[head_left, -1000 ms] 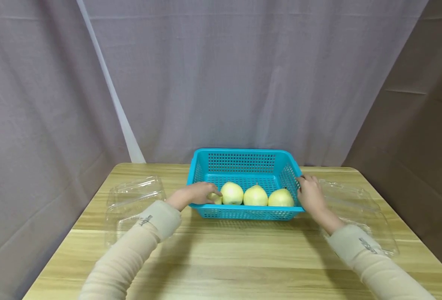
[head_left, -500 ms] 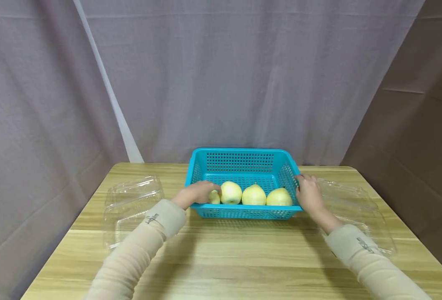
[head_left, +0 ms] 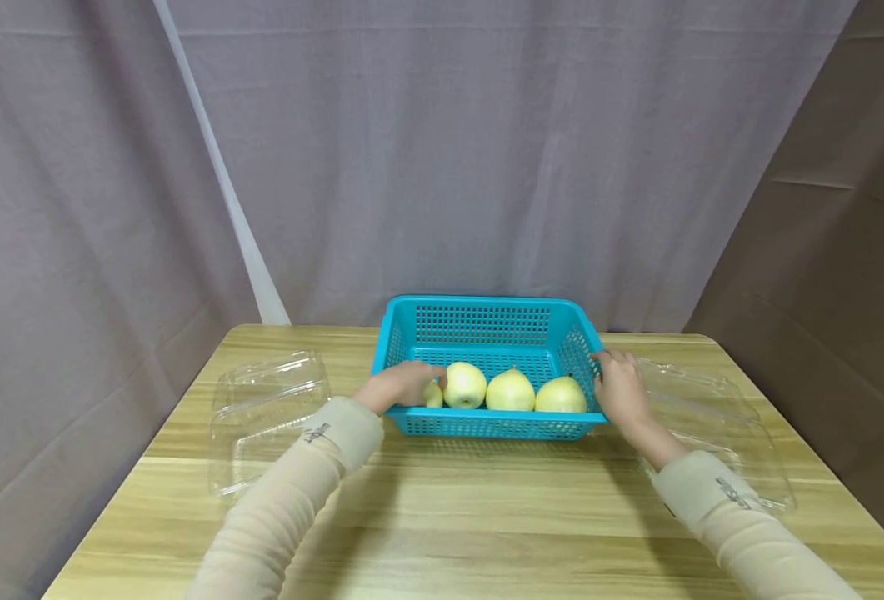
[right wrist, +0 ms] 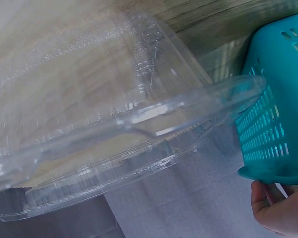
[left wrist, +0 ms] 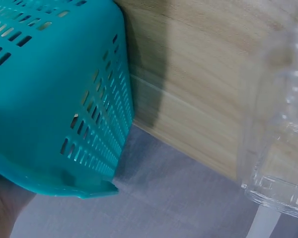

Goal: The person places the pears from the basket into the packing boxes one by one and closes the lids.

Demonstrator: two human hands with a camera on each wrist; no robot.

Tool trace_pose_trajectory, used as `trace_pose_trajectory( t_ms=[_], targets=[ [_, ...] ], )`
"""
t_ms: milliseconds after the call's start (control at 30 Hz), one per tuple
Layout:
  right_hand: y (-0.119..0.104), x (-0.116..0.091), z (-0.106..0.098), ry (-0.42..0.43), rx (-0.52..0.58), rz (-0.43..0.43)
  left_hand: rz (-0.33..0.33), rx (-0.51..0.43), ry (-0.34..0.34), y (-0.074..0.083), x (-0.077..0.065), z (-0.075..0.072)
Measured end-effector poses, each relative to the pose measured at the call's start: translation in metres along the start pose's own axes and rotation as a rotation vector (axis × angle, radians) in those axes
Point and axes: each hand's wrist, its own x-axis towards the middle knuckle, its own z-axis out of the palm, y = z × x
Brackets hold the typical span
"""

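Note:
In the head view a blue-green plastic basket [head_left: 479, 425] holds several pale yellow pears, lined up along its front wall. My left hand [head_left: 406, 385] reaches over the left front corner, its fingers curled round the leftmost pear [head_left: 432, 395], which they partly cover. Against them sits the second pear [head_left: 465, 386]. At the right side, my right hand [head_left: 621, 392] grips the basket's rim; the right wrist view shows its thumb and fingers [right wrist: 260, 198] at that rim. The left wrist view shows the basket's outer wall [left wrist: 44, 114], with only part of the left hand [left wrist: 5, 203] below it.
Clear plastic clamshell boxes stand with lids raised: one box [head_left: 257, 450] left of the basket, another box [head_left: 756, 458] right of it. Both are close to the forearms. A wooden table [head_left: 471, 525] bears everything, and a grey curtain [head_left: 471, 167] hangs behind.
My left hand has shifted slightly right and inward over the leftmost pear, the forearm following. The right hand keeps its grip on the rim; basket and boxes stay in place.

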Motion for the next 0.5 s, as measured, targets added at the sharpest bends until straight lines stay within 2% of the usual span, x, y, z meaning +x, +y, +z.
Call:
trace_pose_trajectory(
  t_ms=[200, 367, 500],
  targets=[
    [0.0001, 0.0003, 0.0003, 0.004, 0.001, -0.001, -0.007, 0.025, -0.004, -0.0004, -0.0002, -0.003],
    [0.0011, 0.0008, 0.001, 0.013, 0.004, -0.003, 0.019, 0.047, 0.022, -0.0006, -0.0028, -0.0076],
    [0.0012, 0.0004, 0.0008, 0.013, 0.007, -0.007, 0.016, 0.046, 0.038, -0.0006, -0.0032, -0.0073]
  ],
)
